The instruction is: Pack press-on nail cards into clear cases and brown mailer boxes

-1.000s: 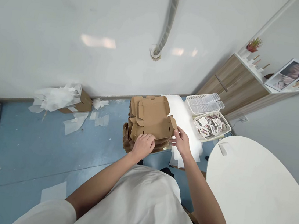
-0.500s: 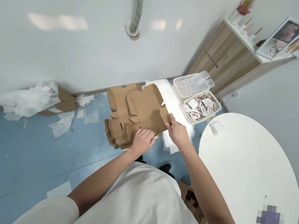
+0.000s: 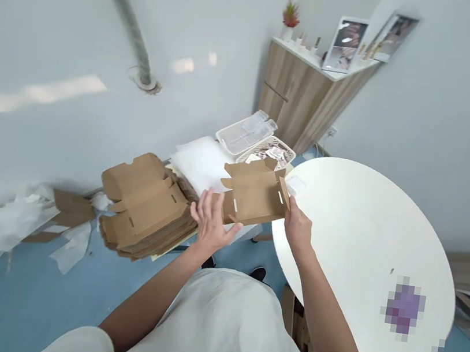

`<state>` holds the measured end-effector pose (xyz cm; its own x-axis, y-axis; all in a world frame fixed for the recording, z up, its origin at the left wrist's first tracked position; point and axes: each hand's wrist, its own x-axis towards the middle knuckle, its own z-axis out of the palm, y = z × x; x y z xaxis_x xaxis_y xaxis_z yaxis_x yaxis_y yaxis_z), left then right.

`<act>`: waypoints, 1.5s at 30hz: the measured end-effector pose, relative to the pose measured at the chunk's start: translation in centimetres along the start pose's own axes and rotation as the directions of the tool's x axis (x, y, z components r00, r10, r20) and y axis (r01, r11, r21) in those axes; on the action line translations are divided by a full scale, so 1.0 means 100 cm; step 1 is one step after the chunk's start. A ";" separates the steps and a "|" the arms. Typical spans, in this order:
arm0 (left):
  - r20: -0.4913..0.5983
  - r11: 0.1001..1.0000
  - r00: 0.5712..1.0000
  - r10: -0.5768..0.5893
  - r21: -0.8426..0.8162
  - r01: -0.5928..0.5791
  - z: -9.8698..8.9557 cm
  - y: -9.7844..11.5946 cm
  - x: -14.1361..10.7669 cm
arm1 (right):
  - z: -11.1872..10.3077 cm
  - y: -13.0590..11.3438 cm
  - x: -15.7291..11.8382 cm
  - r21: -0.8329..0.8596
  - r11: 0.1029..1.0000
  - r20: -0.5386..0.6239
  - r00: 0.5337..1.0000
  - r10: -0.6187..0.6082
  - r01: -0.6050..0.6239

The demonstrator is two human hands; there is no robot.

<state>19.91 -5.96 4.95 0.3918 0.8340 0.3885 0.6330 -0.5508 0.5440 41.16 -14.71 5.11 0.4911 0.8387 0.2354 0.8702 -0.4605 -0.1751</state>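
Observation:
A flat brown cardboard box blank (image 3: 257, 195), with slots and flaps, is held up in front of me. My right hand (image 3: 298, 227) pinches its right side flap, which is folded up. At its left end, my left hand (image 3: 211, 224) has its fingers spread and its thumb out to the right. That hand is against or very close to the left flap; I cannot tell whether it touches. Left of it lies a stack of flattened cardboard boxes (image 3: 143, 209).
White sheets (image 3: 202, 162) lie behind the stack. Two white baskets stand beyond: one with clear plastic trays (image 3: 247, 131), one with small printed cards (image 3: 276, 151). A round white table (image 3: 365, 247) is at right, a wooden cabinet (image 3: 294, 91) behind. Crumpled wrapping (image 3: 13, 223) lies at left.
The box blank has come off the stack and moved right, toward the round table. My left hand has gone from resting on the cardboard to spread fingers. The view has turned right.

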 end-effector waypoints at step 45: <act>0.734 0.607 0.210 0.646 -0.328 -0.724 0.233 0.134 -0.059 | 0.045 0.287 -0.111 0.519 0.078 0.417 0.332 0.846 -0.851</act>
<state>41.63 -17.50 -7.39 0.9812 -0.1567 -0.1126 -0.1179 -0.9488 0.2932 60.50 -35.94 -6.84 0.8831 0.0102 -0.4690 -0.3703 -0.5987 -0.7102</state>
